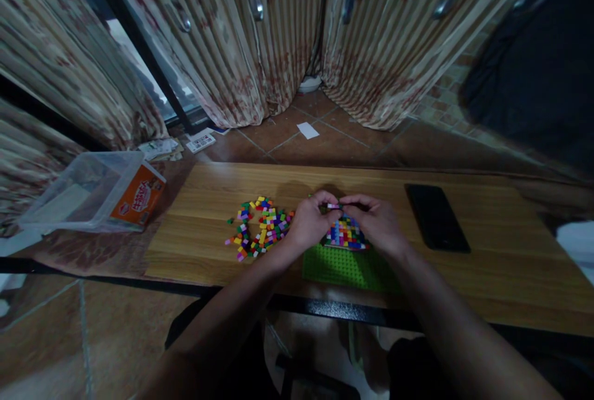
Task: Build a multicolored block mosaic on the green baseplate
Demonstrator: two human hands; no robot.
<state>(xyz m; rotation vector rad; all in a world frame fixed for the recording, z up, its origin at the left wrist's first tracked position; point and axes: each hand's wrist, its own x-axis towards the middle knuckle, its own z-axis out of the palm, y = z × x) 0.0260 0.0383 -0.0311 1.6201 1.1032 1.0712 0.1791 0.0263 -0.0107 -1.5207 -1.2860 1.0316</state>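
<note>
A green studded baseplate (346, 267) lies at the front of a low wooden table (487, 264). On its far part stands a block of small multicoloured bricks (344, 233). My left hand (310, 222) and my right hand (377, 221) meet just above that block, fingers curled and pinched together around a tiny pale brick (333, 206). Which hand truly grips it is hard to tell. Left of my left hand a loose pile of several coloured bricks (260, 227) is scattered on the table.
A black phone (436, 217) lies flat on the table's right part. A clear plastic tub (83, 190) with an orange box (139, 196) sits on the floor at the left. Curtains hang behind; paper scraps lie on the tiled floor.
</note>
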